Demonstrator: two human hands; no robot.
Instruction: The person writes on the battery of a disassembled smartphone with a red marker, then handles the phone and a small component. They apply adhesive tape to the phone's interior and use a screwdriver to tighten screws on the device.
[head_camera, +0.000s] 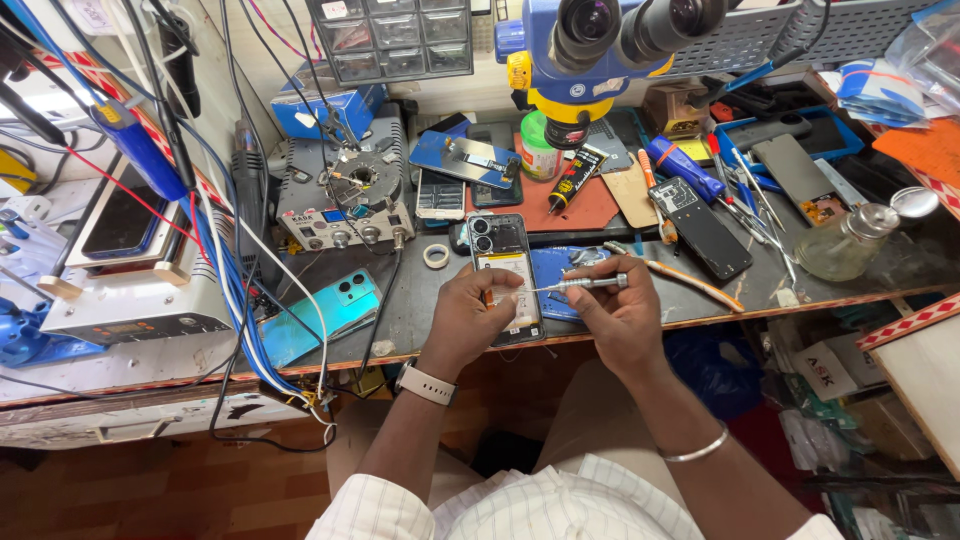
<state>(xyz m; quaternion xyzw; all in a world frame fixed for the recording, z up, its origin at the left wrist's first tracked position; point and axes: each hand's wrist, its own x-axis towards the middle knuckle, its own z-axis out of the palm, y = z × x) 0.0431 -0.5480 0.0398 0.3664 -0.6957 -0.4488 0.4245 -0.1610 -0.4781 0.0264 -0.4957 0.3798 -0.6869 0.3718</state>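
An opened phone (503, 262) with its back cover off lies on the dark workbench (420, 300) near the front edge. My left hand (467, 318) rests on its lower left side and steadies it, thumb on the battery area. My right hand (618, 312) grips a small silver screwdriver (585, 284), whose thin tip points left at the phone's middle. A blue mat (560, 265) lies under the right hand.
A stereo microscope (590, 50) hangs over the bench. A soldering station (345, 200), a teal phone back (320, 315), a tape roll (436, 256), another phone (705, 225), tweezers, a glass bottle (845, 245) and cables at left crowd the bench.
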